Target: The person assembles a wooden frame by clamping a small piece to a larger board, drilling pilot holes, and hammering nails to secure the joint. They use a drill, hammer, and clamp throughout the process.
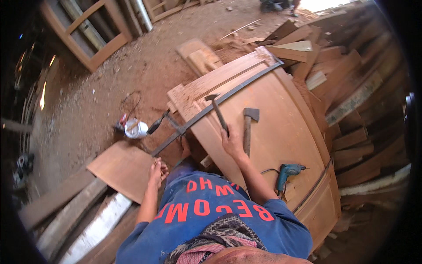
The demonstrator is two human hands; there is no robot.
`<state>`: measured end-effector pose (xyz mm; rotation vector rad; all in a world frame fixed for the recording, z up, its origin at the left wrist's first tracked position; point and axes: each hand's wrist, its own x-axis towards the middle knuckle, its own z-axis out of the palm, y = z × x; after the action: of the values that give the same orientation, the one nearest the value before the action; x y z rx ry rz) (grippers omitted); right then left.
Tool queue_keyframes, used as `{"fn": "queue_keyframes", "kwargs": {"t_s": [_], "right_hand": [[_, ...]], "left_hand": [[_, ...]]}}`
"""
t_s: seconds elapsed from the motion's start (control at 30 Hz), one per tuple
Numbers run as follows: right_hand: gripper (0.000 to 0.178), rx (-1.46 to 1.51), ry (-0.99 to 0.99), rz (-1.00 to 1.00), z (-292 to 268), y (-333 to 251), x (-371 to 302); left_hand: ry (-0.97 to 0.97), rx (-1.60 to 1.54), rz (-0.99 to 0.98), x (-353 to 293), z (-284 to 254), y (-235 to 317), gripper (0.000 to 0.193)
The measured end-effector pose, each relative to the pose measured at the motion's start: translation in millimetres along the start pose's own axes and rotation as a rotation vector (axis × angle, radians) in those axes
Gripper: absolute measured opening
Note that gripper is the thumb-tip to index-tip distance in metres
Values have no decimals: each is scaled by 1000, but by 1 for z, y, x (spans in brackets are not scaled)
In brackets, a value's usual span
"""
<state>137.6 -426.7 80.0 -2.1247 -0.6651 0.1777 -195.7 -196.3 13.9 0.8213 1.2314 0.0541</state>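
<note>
Closest to the camera, below the blue shirt, the left hand (157, 170) hangs beside the body with its fingers curled loosely in, holding nothing, just above a flat wooden board (123, 169) that lies on the ground. Further out, the right hand (231, 141) is wrapped tight around the handle of a hammer (218, 111), whose head points up and to the left over the wooden door panel (281, 132). Just right of that hand an axe (249, 127) lies on the panel, head away from the person. Nearer the panel's right edge rests a blue electric drill (286, 172). A long metal bar clamp (220, 103) runs diagonally across the panel's far end. Off to the left, on the dirt floor, stands a white container (136, 129). Beyond, scrap planks (347, 88) are heaped at the right.
</note>
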Motion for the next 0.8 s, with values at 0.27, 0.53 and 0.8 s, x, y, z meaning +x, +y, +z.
{"fn": "queue_keyframes", "kwargs": {"t_s": [0.27,0.53,0.8], "right_hand": [[31,30,-52,-29,14,-64,59],[28,-318,-239,63,65,-17,73],[24,-73,94,-272,64,-33,54]], "left_hand": [[121,-93,-73,-1,-23,-21,27],[66,5,-62,-1,-8,-23,25],[7,-4,-112,-3,-16,-20,31]]}}
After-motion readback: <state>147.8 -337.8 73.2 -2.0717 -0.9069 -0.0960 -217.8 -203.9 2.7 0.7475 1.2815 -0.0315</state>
